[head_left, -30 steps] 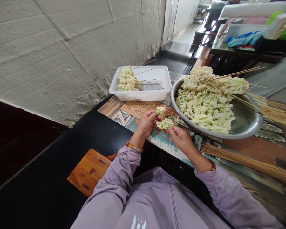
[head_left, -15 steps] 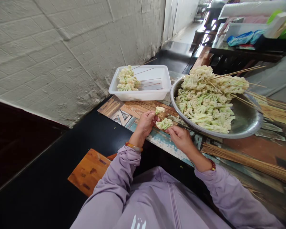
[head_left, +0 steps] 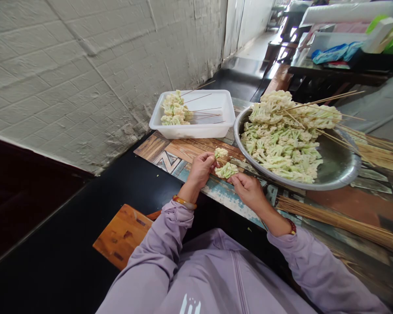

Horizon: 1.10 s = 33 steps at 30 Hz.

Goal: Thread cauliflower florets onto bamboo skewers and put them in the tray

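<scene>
A person in lilac sleeves (head_left: 317, 253) handles cauliflower at a patchwork-patterned table (head_left: 356, 203), both hands by its near edge. L. hand (head_left: 200, 170) has fingers pinched on a small floret (head_left: 221, 152); R. hand (head_left: 248, 189) has fingers closed at the end of a larger floret (head_left: 226, 170), just beside it; can't tell if a stick is hidden in either grip. Fwd & right, a metal bowl (head_left: 340, 161) is heaped w/ loose florets (head_left: 281, 150), skewered pcs. (head_left: 275, 104) lying atop. Near the wall (head_left: 118, 69), a white plastic tub (head_left: 196, 131) holds addl. skewered cauliflower (head_left: 175, 109) at its left end. A bundle of bare sticks (head_left: 334, 222) lies on the table beside the R. forearm; a wooden stool (head_left: 122, 235) stands lower left.
</scene>
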### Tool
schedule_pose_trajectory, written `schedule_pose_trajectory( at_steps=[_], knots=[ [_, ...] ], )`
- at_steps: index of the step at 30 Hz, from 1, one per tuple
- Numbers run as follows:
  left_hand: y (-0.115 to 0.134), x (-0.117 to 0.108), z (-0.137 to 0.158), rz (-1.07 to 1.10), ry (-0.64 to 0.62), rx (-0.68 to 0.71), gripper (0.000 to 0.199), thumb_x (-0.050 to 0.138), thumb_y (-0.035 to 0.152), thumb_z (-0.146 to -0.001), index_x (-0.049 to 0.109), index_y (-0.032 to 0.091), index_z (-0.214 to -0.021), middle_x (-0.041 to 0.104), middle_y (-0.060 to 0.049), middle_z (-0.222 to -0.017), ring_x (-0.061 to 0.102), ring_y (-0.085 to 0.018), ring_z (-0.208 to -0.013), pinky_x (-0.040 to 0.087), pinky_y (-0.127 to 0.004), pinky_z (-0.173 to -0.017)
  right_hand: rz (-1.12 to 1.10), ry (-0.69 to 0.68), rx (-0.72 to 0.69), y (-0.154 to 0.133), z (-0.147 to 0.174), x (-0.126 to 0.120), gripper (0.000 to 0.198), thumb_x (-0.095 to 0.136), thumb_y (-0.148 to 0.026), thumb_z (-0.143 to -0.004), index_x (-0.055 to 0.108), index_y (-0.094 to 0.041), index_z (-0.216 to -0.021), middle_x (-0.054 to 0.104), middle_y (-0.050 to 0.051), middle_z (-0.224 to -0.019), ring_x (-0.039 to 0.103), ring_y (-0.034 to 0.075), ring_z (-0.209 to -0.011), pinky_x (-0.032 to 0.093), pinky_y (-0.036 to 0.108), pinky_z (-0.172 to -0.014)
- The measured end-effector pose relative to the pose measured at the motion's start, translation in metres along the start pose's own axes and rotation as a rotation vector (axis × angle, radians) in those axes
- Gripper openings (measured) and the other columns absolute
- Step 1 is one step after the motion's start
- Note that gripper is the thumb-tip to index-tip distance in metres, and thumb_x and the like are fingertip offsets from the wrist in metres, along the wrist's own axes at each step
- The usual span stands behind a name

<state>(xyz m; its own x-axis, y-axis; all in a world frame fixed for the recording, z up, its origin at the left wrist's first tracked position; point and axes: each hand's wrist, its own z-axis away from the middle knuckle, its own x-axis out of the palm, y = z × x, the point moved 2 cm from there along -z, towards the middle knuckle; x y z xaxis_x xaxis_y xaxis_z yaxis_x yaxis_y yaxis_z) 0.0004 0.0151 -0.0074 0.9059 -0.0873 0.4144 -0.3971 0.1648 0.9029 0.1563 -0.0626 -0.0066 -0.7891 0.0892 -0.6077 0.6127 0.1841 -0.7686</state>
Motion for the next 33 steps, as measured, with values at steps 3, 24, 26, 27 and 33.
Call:
schedule_pose_trajectory(
  at_steps=[3,24,26,27,33],
  knots=[
    [-0.0008,-0.0007,-0.0003,-0.027,-0.001,0.017,0.010,0.068,0.023,-0.068,0.061,0.015,-0.068,0.051,0.003,-0.051,0.051,-0.008,-0.050,0.036,-0.020,-0.051,0.003,0.012,-0.003,0.0003,0.0002,0.0002,0.032,0.045,-0.035,-0.091,0.072,-0.020,-0.080,0.066,0.001,-0.060,0.058,0.015,-0.054,0.042,0.025,-0.057],
    [-0.0014,-0.0046,-0.0006,-0.048,-0.093,-0.014,0.009,0.066,0.021,-0.066,0.059,0.016,-0.063,0.052,0.003,-0.051,0.045,-0.008,-0.047,0.035,-0.022,-0.049,-0.039,-0.013,0.016,0.0026,0.0026,0.0014,0.033,0.046,-0.037,-0.092,0.070,-0.020,-0.077,0.061,-0.001,-0.055,0.056,0.015,-0.051,0.040,0.025,-0.053],
    [-0.0017,-0.0046,-0.0011,-0.066,-0.096,-0.021,0.009,0.065,0.021,-0.066,0.058,0.016,-0.062,0.054,0.002,-0.052,0.045,-0.008,-0.047,0.035,-0.021,-0.048,-0.037,-0.013,0.022,0.0021,0.0023,0.0019,0.033,0.045,-0.037,-0.092,0.069,-0.021,-0.077,0.062,0.000,-0.056,0.056,0.015,-0.051,0.040,0.026,-0.053],
    [-0.0015,-0.0045,-0.0013,-0.076,-0.095,-0.022,0.009,0.065,0.021,-0.066,0.058,0.016,-0.062,0.054,0.002,-0.053,0.045,-0.008,-0.047,0.034,-0.021,-0.048,-0.040,-0.014,0.025,0.0019,0.0023,0.0022,0.033,0.045,-0.037,-0.091,0.069,-0.021,-0.077,0.061,0.000,-0.056,0.056,0.015,-0.051,0.040,0.026,-0.052],
    [0.0006,-0.0021,-0.0028,-0.106,-0.109,-0.023,0.010,0.064,0.021,-0.064,0.058,0.015,-0.060,0.054,0.002,-0.053,0.043,-0.006,-0.047,0.031,-0.020,-0.048,-0.063,-0.005,0.036,0.0004,0.0021,0.0017,0.032,0.045,-0.037,-0.091,0.069,-0.020,-0.078,0.060,-0.001,-0.054,0.054,0.014,-0.049,0.039,0.026,-0.051]
  ],
)
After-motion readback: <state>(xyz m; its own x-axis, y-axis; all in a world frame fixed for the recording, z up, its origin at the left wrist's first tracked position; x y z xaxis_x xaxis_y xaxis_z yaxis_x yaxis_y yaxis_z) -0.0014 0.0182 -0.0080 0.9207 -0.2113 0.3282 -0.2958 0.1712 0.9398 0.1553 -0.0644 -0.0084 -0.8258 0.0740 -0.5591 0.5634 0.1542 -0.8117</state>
